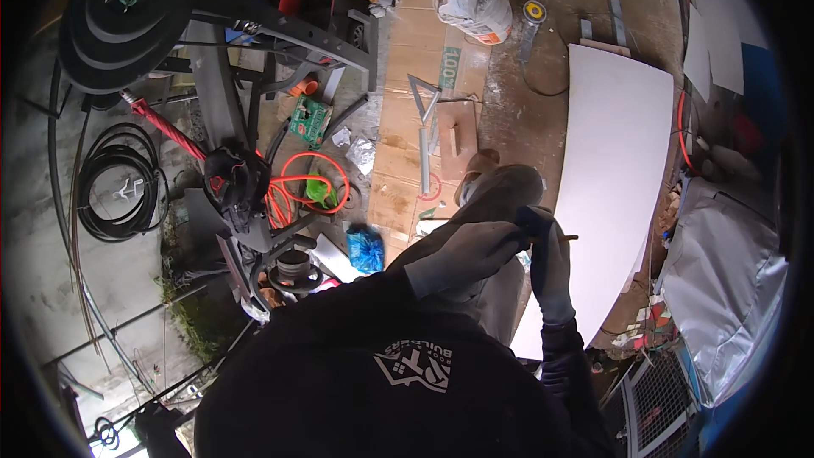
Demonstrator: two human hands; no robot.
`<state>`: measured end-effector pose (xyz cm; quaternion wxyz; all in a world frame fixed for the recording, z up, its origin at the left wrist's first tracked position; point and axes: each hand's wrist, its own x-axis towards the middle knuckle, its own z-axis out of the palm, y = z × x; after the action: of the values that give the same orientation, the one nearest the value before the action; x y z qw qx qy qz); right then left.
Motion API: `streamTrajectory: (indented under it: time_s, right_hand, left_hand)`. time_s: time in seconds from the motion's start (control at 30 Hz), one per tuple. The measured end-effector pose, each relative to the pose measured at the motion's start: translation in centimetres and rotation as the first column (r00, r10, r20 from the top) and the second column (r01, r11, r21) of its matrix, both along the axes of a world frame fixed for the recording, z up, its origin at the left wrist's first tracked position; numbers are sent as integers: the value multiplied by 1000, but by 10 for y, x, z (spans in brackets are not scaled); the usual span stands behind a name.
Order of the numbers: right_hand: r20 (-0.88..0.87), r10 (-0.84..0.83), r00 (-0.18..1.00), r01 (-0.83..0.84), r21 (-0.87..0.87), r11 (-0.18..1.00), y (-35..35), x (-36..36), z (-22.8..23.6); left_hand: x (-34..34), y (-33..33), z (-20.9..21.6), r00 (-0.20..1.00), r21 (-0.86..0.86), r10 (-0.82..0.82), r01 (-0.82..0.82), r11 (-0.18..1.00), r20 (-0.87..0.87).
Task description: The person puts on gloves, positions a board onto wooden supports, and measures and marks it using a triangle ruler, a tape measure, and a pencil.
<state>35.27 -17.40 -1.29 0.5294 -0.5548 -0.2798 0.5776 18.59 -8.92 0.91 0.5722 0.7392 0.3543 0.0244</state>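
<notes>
Both my hands wear pale gloves with dark fingertips and meet above my bent knee. My left hand (475, 251) is closed, its fingertips against those of my right hand (551, 265); what it grips, if anything, is hidden. The right hand is also closed. A thin yellow-brown stick, like a pencil (571, 237), pokes out past its right side, and the rest of it is covered by the fingers. Just beyond the right hand lies a long white panel (612, 153).
Ahead, a wooden float (459, 140) and a metal set square (421, 95) rest on cardboard (403, 59). Farther off are a white sack (471, 0) and an angle grinder (532, 21). On the left stand a weight bench (220, 93), an orange hose (315, 157) and a blue bag (365, 249).
</notes>
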Motion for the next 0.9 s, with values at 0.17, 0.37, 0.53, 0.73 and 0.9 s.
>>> streamTrajectory:
  time_s: [0.17,0.37,0.53,0.73,0.9]
  right_hand:
    - [-424,-507,750,542,-45,839,-3,35,-35]
    - [9,-606,795,579,-306,756,-87,98,-108]
    - [313,-588,746,651,-526,546,-142,51,-160]
    - [286,-450,846,521,-619,588,-78,-95,-171]
    - [304,-226,926,352,-467,811,11,-226,-148]
  left_hand:
    - [-95,22,-41,966,196,204,-172,965,-161]
    - [-362,108,-92,591,652,739,-427,627,-323]
    - [-609,157,-49,115,834,920,-392,389,-375]
    - [-772,203,-9,-31,721,728,-175,671,-685]
    - [-844,232,-19,97,460,471,-116,880,-877]
